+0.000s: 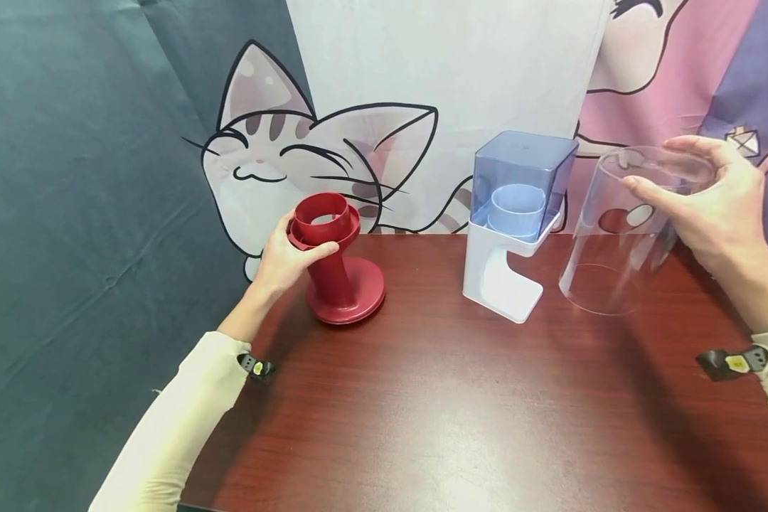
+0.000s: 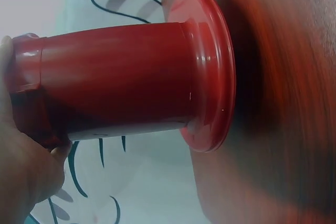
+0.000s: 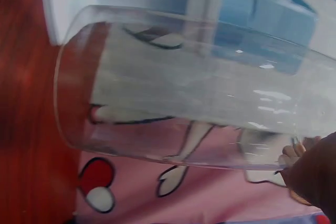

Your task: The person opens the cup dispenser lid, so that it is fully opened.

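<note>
My left hand [image 1: 284,259] grips the collar at the top of a red plastic stand [image 1: 333,281], thumb on the near side. The stand has an open ring on top, a stem and a wide round base [image 2: 212,72]; whether the base touches the table I cannot tell. With thumb and fingers spread across its upper rim, my right hand [image 1: 720,192] holds a clear, hollow cylinder [image 3: 173,93]. The cylinder stands near upright, tilted a little, at the right of the table. Its lower edge is at or just above the tabletop; contact is unclear.
Between the hands stands a white dispenser [image 1: 483,274] with a translucent blue square top [image 1: 525,149] and an inner cup shape. It sits close to the cylinder's left side. The brown table [image 1: 422,398] meets a cartoon cat curtain [image 1: 371,71] behind and a dark curtain [image 1: 102,249] at left.
</note>
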The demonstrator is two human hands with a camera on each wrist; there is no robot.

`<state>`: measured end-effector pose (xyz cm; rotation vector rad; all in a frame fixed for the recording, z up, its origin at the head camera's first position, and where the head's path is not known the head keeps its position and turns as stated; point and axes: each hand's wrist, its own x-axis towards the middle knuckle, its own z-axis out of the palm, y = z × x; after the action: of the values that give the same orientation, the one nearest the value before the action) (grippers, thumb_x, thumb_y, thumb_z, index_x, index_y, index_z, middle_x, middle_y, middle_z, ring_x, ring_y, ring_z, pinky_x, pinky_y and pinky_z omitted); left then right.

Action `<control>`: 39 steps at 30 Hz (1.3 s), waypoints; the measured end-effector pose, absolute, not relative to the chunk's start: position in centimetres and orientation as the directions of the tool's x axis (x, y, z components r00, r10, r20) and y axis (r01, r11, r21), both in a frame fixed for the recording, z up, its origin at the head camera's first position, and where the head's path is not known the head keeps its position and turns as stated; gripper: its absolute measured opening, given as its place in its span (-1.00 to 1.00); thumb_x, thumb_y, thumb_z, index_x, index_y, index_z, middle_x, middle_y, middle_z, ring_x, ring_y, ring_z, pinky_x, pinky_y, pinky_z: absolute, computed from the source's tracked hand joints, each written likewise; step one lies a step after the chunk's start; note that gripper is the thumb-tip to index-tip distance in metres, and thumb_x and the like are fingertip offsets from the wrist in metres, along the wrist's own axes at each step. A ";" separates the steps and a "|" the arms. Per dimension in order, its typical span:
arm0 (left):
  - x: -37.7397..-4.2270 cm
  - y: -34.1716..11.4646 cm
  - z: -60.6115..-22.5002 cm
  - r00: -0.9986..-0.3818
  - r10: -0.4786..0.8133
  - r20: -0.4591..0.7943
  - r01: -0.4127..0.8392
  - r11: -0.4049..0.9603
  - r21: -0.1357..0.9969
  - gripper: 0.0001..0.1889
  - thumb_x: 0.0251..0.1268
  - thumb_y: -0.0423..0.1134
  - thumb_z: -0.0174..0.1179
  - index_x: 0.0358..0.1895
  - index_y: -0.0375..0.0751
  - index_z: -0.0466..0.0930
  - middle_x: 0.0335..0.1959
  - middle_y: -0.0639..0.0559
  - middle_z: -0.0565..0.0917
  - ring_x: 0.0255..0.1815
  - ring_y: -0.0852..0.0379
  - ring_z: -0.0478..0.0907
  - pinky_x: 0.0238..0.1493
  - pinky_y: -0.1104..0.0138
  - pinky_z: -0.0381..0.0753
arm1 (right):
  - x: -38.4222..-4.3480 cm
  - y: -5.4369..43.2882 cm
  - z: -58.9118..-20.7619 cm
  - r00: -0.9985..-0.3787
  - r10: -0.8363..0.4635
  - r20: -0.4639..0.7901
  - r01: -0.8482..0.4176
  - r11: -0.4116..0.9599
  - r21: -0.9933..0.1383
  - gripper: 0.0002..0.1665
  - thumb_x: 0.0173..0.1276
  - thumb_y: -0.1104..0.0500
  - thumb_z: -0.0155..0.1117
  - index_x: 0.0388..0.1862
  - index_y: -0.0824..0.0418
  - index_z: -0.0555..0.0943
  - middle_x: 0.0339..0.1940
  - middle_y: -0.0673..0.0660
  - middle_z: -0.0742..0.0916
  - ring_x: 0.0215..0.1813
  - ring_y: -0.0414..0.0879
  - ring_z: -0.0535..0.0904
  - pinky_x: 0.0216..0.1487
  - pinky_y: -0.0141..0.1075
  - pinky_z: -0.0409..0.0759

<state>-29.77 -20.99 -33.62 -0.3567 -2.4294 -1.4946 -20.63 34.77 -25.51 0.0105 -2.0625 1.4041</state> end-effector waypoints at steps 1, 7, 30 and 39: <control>-29.9 -21.2 -33.7 -0.935 0.061 0.349 0.339 0.442 0.830 -0.02 0.17 0.05 0.59 0.61 -0.08 0.26 0.44 -0.01 0.48 0.39 0.00 0.44 0.28 0.00 0.65 | -20.9 34.9 -25.9 -0.793 0.343 0.504 -0.341 0.436 -0.833 -0.33 0.12 0.28 0.68 0.23 -0.03 0.68 -0.10 -0.38 0.78 -0.14 -0.47 0.68 -0.21 -0.68 0.49; -30.6 -22.3 -34.0 -0.936 0.025 0.351 0.323 0.458 0.828 -0.01 0.16 0.08 0.59 0.61 -0.10 0.26 0.44 -0.01 0.48 0.39 0.01 0.44 0.30 0.01 0.63 | -22.4 35.6 -27.8 -0.784 0.396 0.478 -0.279 0.463 -0.841 -0.28 0.10 0.22 0.70 0.24 -0.06 0.63 -0.05 -0.33 0.74 -0.37 -0.56 0.65 -0.31 -0.71 0.52; -32.4 -25.3 -34.4 -0.941 -0.081 0.329 0.243 0.515 0.822 0.05 0.14 0.20 0.57 0.62 -0.07 0.21 0.47 -0.04 0.45 0.44 -0.03 0.40 0.32 -0.03 0.61 | -25.8 37.4 -32.4 -0.716 0.528 0.457 -0.188 0.485 -0.854 -0.10 0.06 0.06 0.74 0.40 -0.04 0.55 0.28 0.01 0.73 0.10 -0.36 0.63 0.18 -0.58 0.51; -33.2 -26.0 -34.8 -0.934 -0.109 0.340 0.238 0.522 0.819 0.05 0.14 0.20 0.57 0.62 -0.09 0.23 0.46 -0.04 0.47 0.41 -0.02 0.42 0.31 0.00 0.61 | -26.1 38.2 -33.1 -0.693 0.570 0.441 -0.129 0.503 -0.855 -0.07 0.05 -0.02 0.74 0.43 -0.08 0.55 0.21 -0.15 0.66 0.04 -0.44 0.55 0.16 -0.56 0.44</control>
<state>-33.16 -25.98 -34.78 -0.1066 -2.4162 -1.3798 -26.14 38.16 -33.14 -0.3607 -2.0204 1.2302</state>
